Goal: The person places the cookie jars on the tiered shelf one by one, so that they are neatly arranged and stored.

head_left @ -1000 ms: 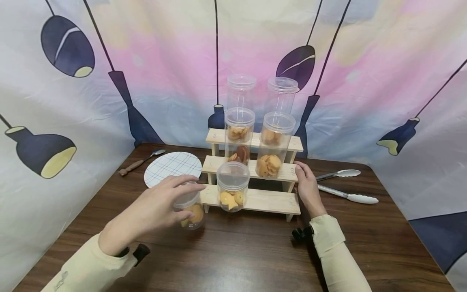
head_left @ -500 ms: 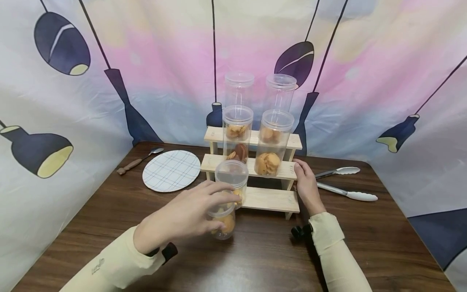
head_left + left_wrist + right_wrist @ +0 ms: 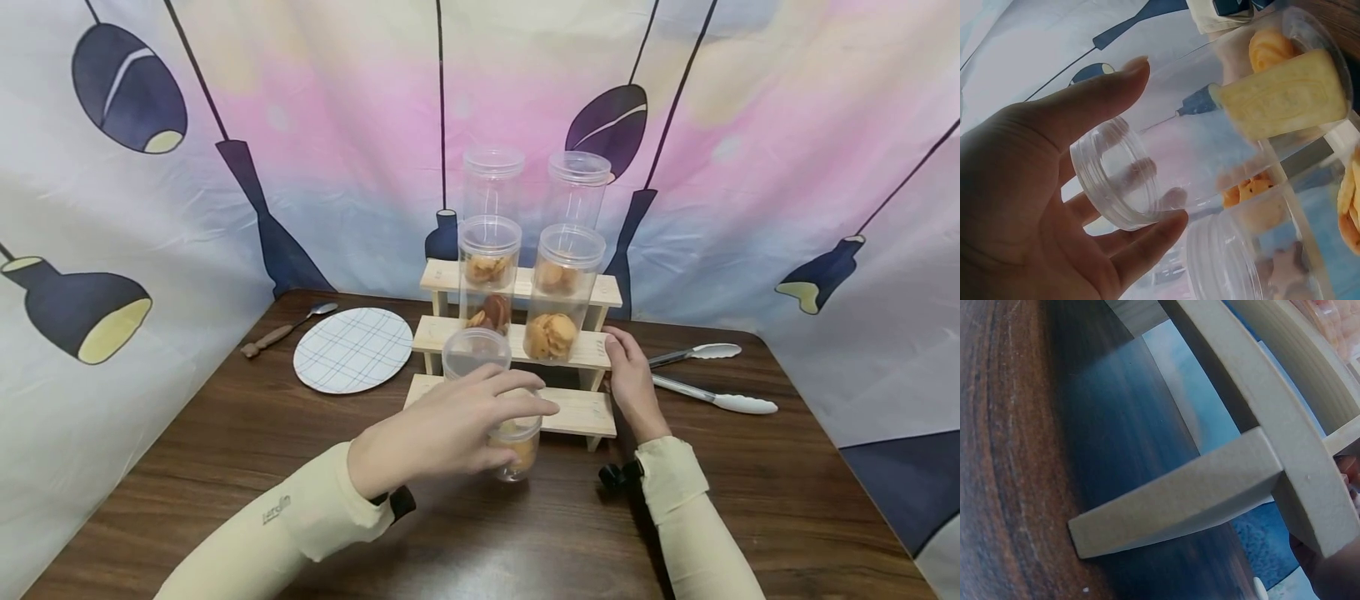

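Observation:
My left hand (image 3: pixel 465 425) has its thumb and fingers curled round the lid end of a clear jar (image 3: pixel 519 471), held before the lowest step of a three-step wooden stand (image 3: pixel 581 412). In the left wrist view, a rectangular biscuit (image 3: pixel 1288 94) and a round swirled cookie (image 3: pixel 1270 49) lie inside this jar. Partly behind that hand, another lidded jar (image 3: pixel 476 346) stands on the lowest step. My right hand (image 3: pixel 633 387) grips the right end of the middle step, thumb in front; its fingers are mostly hidden.
Two cookie jars (image 3: pixel 489 287) (image 3: pixel 564 292) stand on the middle step, two more (image 3: pixel 492 183) (image 3: pixel 577 187) on the top. A checked round plate (image 3: pixel 352 350) and a wooden-handled spoon (image 3: pixel 281 333) lie left; tongs (image 3: pixel 708 398) lie right.
My left hand has carried the jar rightward from the stand's left end, past the front of the jar on the lowest step. The right hand keeps its place on the stand.

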`<state>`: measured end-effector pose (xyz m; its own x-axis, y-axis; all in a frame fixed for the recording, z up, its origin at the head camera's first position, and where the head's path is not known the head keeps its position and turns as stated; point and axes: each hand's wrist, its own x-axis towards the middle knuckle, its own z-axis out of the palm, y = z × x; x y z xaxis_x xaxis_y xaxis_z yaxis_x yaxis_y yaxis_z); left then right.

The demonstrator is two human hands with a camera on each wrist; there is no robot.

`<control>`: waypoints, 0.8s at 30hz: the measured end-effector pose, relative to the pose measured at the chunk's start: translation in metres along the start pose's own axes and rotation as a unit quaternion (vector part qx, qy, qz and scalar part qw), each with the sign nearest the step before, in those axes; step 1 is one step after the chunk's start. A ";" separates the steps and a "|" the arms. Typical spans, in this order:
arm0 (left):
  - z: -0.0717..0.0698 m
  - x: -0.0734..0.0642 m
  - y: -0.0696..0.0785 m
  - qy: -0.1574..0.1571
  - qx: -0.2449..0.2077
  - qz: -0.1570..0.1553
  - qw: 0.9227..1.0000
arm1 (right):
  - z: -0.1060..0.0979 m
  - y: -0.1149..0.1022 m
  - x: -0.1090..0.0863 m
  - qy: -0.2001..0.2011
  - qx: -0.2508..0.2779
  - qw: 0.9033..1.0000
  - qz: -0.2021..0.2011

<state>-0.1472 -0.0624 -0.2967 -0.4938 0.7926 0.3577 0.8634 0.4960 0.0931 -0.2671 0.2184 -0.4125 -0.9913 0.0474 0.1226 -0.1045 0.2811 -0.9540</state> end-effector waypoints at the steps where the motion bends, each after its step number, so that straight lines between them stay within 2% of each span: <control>1: 0.001 0.003 -0.001 0.002 0.002 0.006 1.000 | 0.000 0.000 0.000 0.000 0.000 1.000 0.000; 4: 0.003 0.012 -0.002 -0.007 0.007 0.007 1.000 | 0.001 0.000 0.000 0.002 0.002 1.000 0.001; 9: 0.006 0.027 -0.005 -0.034 0.008 -0.014 0.999 | 0.000 0.001 0.000 0.000 0.004 1.000 -0.001; 12: 0.008 0.036 -0.006 -0.038 0.002 -0.020 0.999 | 0.000 0.001 0.000 -0.006 0.007 1.000 0.000; 19: 0.017 0.049 -0.007 -0.055 0.009 -0.039 0.998 | 0.000 0.000 0.000 -0.011 0.015 1.000 -0.007; 21: 0.021 0.051 -0.007 -0.057 0.013 -0.039 0.998 | -0.001 0.000 0.000 -0.011 0.017 1.000 -0.008; 24: 0.027 0.054 -0.008 -0.041 0.024 -0.030 0.998 | -0.001 0.000 0.000 -0.009 0.019 1.000 -0.008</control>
<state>-0.1839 -0.0139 -0.3030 -0.5536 0.7862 0.2748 0.8266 0.5587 0.0667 -0.2671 0.2191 -0.4125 -0.9907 0.0262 0.1337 -0.1233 0.2451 -0.9616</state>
